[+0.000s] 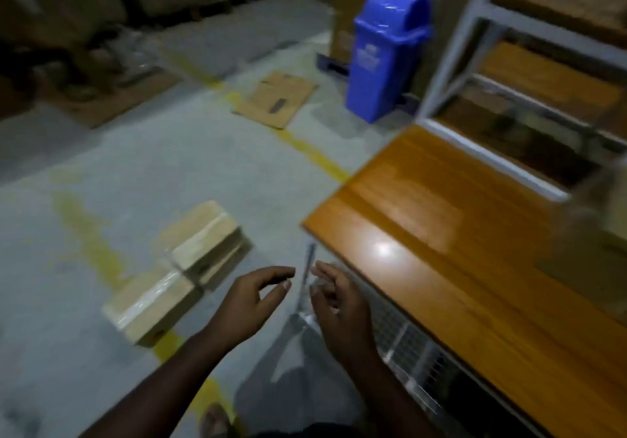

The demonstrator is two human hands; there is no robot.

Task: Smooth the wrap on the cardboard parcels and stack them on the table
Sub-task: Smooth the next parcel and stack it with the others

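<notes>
Two wrapped cardboard parcels lie on the concrete floor (84,234), none on the table (458,268) yet: the nearer parcel (149,305) sits touching the farther parcel (207,241), both a little way out from the table's near-left corner. Both hands hang in the air between the parcels and that corner. The left hand (251,305) has loosely curled fingers and grips nothing. The right hand (339,308) is half-curled too; a clear film seems to hang by it, but blur keeps me from telling whether it pinches the film.

The step in hand looks like reaching down for a parcel. Done well, it means taking the nearer one first, palms flat along its long sides so the wrap is not dragged, stroking the film from the middle outward — then setting it square on the table, well in from the edge.

The tabletop is glossy orange wood with a glare spot near its left edge; wire mesh runs below it. Beyond stand a blue bin (386,54), a flattened carton (274,98) across a yellow floor line, and grey shelving (475,64) — all dim and motion-blurred.
</notes>
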